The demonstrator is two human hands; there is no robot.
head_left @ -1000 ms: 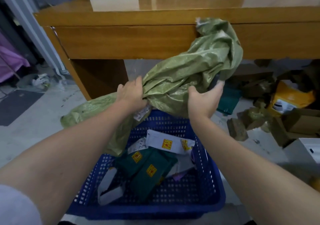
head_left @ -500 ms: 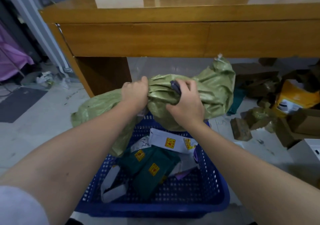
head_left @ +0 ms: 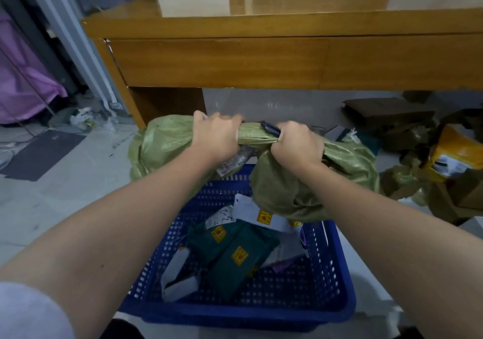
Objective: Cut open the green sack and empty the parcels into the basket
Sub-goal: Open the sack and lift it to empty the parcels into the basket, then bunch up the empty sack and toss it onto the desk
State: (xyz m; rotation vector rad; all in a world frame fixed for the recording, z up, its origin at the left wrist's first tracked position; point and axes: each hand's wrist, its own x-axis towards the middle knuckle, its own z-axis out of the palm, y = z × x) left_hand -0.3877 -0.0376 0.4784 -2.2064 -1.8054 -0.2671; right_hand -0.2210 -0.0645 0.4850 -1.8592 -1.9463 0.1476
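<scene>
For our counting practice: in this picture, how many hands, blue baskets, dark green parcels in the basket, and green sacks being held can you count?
left hand and right hand: 2
blue basket: 1
dark green parcels: 2
green sack, held: 1
Total: 6

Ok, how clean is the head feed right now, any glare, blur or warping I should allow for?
Head view: glare streaks the glossy wooden desk; wide-angle warping bows its edge and stretches the forearms; left hand, right hand and green sack look slightly soft; the parcels in the blue basket sit in dim, flat light.
</scene>
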